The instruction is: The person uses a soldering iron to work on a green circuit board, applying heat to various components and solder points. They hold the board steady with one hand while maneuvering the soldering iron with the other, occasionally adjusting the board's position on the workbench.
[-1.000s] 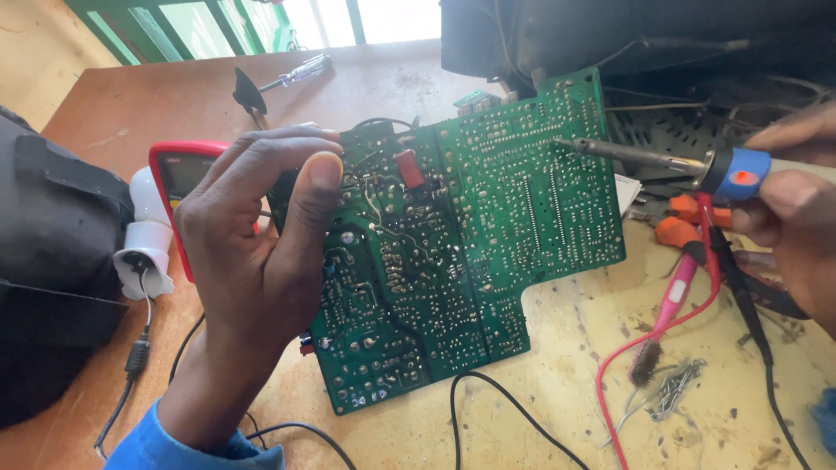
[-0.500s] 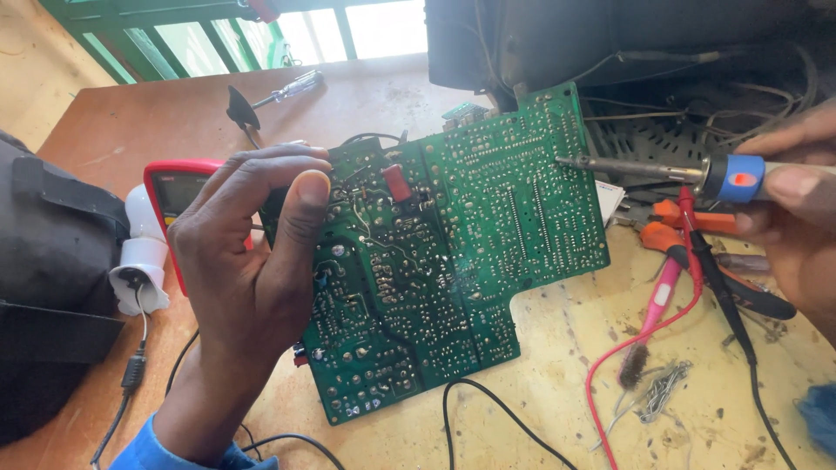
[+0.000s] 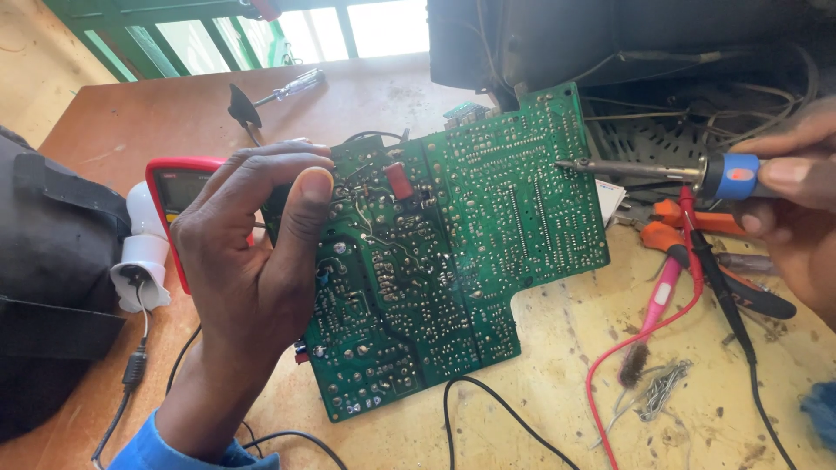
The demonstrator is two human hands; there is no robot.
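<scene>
2 hands at board edges.

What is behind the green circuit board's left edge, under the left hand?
A red multimeter shows beside the left hand holding the circuit board. Its right part is covered by hand and board, so the rest cannot be seen.

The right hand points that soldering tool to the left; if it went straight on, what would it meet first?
Most likely the green circuit board. The right hand holds the soldering iron with its tip at the board's upper right solder side; whether it already touches is unclear.
</scene>
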